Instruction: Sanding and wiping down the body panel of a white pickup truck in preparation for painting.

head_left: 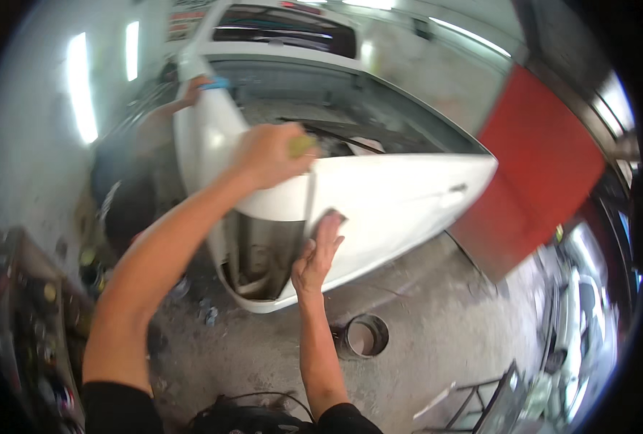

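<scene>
A white car body (pixel 405 192) with a dark window stands before me, an opening at its lower left corner. My left hand (pixel 271 152), blurred, is closed on a yellow-green pad (pixel 300 145) near the top edge of the white panel. Lower down, my right hand (pixel 318 253) presses a small dark pad (pixel 336 215) against that panel, just right of the opening, its fingers extended over the pad and partly covering it.
At left a co-worker (pixel 122 181) has a hand (pixel 195 88) on the car with a blue pad (pixel 214 82). A bucket (pixel 367 334) sits on the concrete floor (pixel 444 304). A red panel (pixel 535 159) leans at right; a metal frame (pixel 480 405) is lower right, cluttered shelving (pixel 36 318) lower left.
</scene>
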Demonstrator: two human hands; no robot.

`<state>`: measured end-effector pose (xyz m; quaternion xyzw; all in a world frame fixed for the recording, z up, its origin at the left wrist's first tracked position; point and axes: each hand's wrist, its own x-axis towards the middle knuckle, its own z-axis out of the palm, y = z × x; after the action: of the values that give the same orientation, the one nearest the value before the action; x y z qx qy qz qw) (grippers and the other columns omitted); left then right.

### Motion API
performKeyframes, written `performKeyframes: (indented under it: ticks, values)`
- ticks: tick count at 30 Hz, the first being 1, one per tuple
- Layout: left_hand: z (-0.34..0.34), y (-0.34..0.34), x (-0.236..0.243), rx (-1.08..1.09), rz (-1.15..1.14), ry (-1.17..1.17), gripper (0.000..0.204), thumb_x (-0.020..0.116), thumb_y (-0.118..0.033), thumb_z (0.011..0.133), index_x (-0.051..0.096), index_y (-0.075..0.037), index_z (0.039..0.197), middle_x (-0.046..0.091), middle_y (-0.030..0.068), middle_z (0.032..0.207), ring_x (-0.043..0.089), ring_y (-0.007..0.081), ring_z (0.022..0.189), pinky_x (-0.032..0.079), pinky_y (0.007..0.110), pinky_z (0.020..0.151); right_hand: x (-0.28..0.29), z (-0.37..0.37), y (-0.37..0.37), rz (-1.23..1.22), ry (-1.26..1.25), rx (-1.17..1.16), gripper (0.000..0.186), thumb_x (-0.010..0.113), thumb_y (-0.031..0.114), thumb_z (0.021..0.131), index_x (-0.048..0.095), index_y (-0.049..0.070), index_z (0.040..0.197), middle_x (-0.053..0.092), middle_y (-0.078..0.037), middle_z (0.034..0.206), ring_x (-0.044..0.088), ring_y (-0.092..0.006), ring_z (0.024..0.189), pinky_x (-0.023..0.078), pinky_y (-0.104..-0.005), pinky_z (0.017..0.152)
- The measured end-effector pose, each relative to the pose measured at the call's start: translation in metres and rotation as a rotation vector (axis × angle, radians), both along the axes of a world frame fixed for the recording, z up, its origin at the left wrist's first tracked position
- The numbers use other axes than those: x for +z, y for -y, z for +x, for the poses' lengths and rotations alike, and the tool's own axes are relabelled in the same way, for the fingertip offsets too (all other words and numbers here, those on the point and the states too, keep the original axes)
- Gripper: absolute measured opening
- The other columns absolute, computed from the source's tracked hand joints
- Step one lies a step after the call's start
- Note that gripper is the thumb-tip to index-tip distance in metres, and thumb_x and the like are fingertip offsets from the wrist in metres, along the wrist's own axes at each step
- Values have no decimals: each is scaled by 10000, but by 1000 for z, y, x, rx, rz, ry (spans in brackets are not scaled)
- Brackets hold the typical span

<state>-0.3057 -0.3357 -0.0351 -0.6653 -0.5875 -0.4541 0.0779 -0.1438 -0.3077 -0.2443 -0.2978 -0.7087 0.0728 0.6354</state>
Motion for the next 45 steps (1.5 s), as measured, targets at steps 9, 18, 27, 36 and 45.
performKeyframes:
  ticks: [9,18,27,36,45]
  values:
    - [21,10,15,-75,12,-48,267,654,-284,833,623,-19,817,645,168,710,655,323,670,488,376,647,66,100,-101,-328,-190,-290,504,377,187,1015,297,-10,1472,291,-204,1538,243,-364,1438,98,-546,1157]
    - [9,26,16,-91,28,-53,262,650,-268,835,594,-12,830,623,165,707,630,327,669,475,386,661,63,110,-115,-182,-186,-281,442,367,177,1018,402,22,1430,374,-180,1503,329,-331,1409,169,-543,1145]
    - [-7,15,4,-72,48,-72,243,645,-257,830,600,-19,845,628,160,709,636,310,669,480,378,685,41,44,-58,-58,-117,-128,467,387,119,1000,363,18,1456,370,-212,1496,306,-345,1418,174,-508,1154]
    - [11,28,21,-131,-13,-36,184,612,-169,837,562,8,839,598,110,687,602,179,635,467,307,641,96,207,-233,-287,-393,-304,441,375,238,1036,421,-16,1393,454,-237,1422,410,-337,1351,334,-357,1101]
    - [-7,31,12,-59,29,-46,183,612,-165,826,559,10,832,595,114,697,589,199,641,464,312,653,58,159,-192,-165,-228,-238,427,361,219,1032,416,118,1443,414,-148,1484,342,-322,1405,213,-546,1127]
